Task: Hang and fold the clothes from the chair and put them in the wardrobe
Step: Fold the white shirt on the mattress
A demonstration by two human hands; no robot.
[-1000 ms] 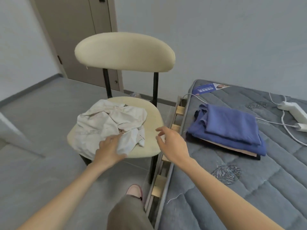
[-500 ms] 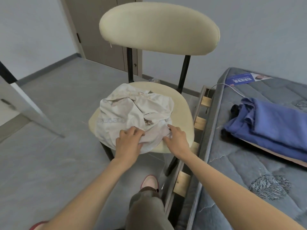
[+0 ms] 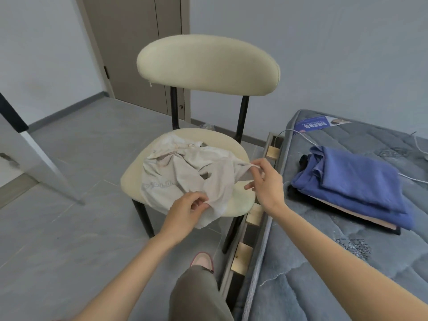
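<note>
A crumpled cream cloth garment (image 3: 185, 177) lies on the padded, rounded chair (image 3: 238, 200) seat. The left hand (image 3: 185, 210) pinches its front hem at the seat's front edge; the right hand (image 3: 266, 181) has its fingers clamped on a stretched fold near the right edge.

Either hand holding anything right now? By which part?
Both pinch the crumpled white garment on the chair: left hand at its near overhanging edge, right hand at a thin edge stretched toward the right.
</note>
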